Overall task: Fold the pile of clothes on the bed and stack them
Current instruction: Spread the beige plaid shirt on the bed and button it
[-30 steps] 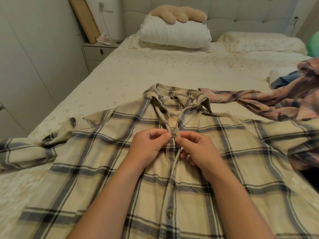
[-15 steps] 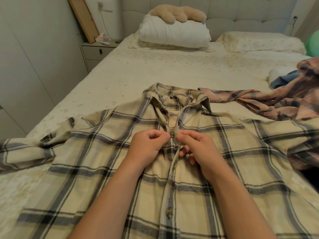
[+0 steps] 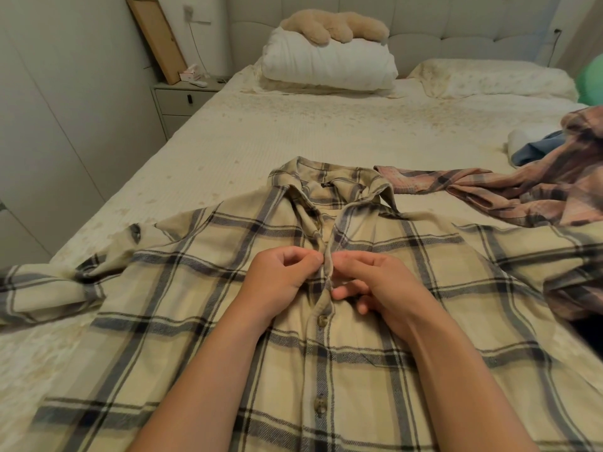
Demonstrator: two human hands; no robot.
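Observation:
A cream plaid shirt point(image 3: 202, 288) with dark stripes lies spread front-up on the bed point(image 3: 293, 135), collar toward the pillows. My left hand point(image 3: 280, 282) pinches the left edge of its button placket just below the collar. My right hand point(image 3: 375, 285) pinches the facing edge of the placket, fingers curled. The button between my fingertips is hidden. Two lower buttons on the placket show fastened. A pink plaid shirt point(image 3: 522, 190) lies crumpled to the right, with a blue garment point(image 3: 535, 148) and a white one behind it.
A rolled white duvet point(image 3: 329, 63) with a tan plush toy point(image 3: 332, 26) sits at the headboard, a pillow point(image 3: 496, 78) beside it. A nightstand point(image 3: 182, 102) stands left of the bed with a wooden frame point(image 3: 156, 37) leaning on the wall. The wardrobe is at far left.
Both hands stay at the same button spot; the fingertips have shifted slightly and the button seen earlier between them is now covered.

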